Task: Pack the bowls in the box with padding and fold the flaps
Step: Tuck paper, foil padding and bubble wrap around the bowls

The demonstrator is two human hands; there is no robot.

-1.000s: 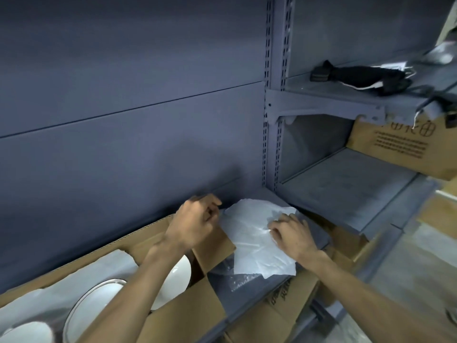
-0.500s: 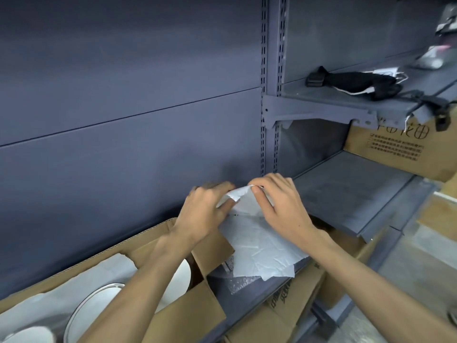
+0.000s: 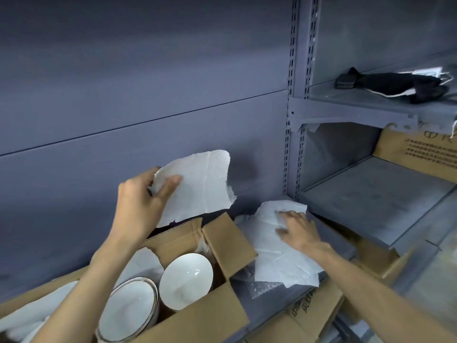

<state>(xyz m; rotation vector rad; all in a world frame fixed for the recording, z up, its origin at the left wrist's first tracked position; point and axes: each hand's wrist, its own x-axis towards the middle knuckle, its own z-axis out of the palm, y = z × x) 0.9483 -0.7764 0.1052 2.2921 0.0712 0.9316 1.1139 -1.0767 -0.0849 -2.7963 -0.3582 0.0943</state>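
Left hand (image 3: 138, 201) pinches foam sheet (image 3: 197, 186); right hand (image 3: 296, 231) flat, seemingly pressing stack (image 3: 279, 256).

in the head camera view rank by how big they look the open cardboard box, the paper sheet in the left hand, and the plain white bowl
1. Cardboard box
2. Paper sheet in the left hand
3. White bowl

The sheet and bowl are fairly close; the bowl sits nearer the camera, so true sizes are unsure.
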